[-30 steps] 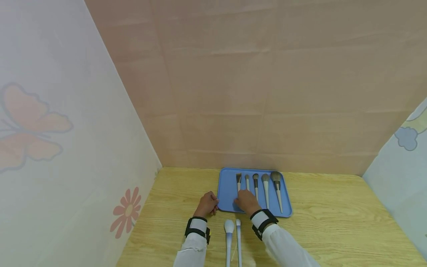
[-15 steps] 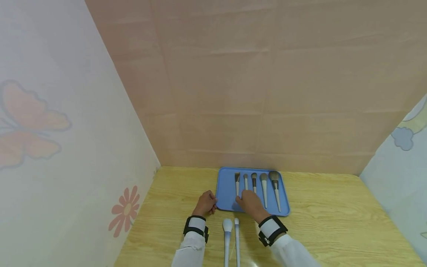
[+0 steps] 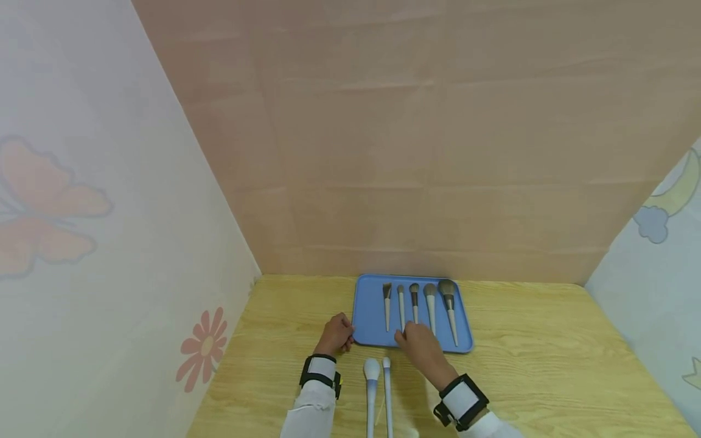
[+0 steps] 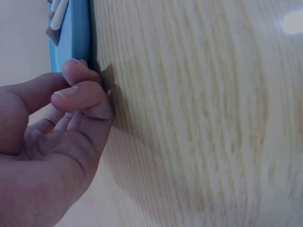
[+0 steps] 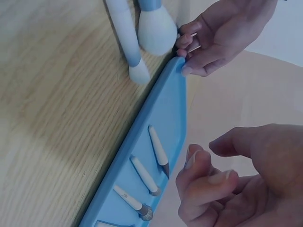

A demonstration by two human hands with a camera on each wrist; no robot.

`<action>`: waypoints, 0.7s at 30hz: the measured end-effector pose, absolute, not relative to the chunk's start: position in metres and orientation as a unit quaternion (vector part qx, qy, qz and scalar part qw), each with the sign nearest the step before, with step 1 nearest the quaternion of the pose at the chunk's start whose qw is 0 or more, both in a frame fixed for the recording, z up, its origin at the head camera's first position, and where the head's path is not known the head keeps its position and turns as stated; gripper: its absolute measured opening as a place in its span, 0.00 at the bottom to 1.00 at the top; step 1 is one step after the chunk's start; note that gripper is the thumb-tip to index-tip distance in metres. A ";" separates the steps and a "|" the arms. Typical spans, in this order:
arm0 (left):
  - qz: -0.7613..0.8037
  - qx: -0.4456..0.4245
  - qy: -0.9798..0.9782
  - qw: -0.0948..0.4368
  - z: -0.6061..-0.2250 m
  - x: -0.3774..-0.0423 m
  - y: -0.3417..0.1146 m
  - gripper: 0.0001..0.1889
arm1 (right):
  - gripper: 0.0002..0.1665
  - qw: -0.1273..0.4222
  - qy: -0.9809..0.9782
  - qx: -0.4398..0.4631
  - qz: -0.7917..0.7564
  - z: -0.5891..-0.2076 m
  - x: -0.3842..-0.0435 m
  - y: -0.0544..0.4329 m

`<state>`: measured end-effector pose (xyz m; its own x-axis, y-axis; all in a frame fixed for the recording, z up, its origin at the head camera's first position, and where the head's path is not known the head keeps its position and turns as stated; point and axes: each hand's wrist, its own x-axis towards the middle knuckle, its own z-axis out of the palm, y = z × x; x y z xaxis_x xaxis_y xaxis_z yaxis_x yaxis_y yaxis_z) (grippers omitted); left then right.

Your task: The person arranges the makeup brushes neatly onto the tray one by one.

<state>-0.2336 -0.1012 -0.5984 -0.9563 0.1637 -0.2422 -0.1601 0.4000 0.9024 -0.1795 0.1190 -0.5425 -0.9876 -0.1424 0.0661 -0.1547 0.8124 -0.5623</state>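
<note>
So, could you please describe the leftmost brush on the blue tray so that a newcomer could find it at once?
On the wooden table, find the blue tray at the back edge. Of the five brushes lying side by side there, take the leftmost brush, closest to the left hand. Its tip is slanted, while the other four have rounded heads.

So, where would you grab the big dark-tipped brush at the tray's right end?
Probably pinch the brush by its pale handle, from above and its right: the slim handle points to the near edge of the tray, and no other brush lies to its right.
</note>
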 end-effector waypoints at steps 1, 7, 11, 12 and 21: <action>0.548 0.000 0.823 0.148 -0.599 -0.234 -0.101 0.04 | 0.31 0.008 -0.952 0.078 0.297 -0.542 -0.178 0.119; 0.555 0.000 0.819 0.144 -0.600 -0.233 -0.101 0.04 | 0.28 0.007 -0.950 0.072 0.304 -0.533 -0.168 0.121; 0.551 0.001 0.823 0.141 -0.601 -0.233 -0.101 0.04 | 0.27 0.002 -0.951 0.067 0.302 -0.528 -0.162 0.123; 0.549 0.002 0.824 0.140 -0.601 -0.233 -0.101 0.04 | 0.27 0.000 -0.952 0.066 0.299 -0.527 -0.161 0.123; 0.549 -0.006 0.824 0.144 -0.602 -0.236 -0.101 0.04 | 0.28 -0.023 -0.950 0.080 0.300 -0.531 -0.140 0.118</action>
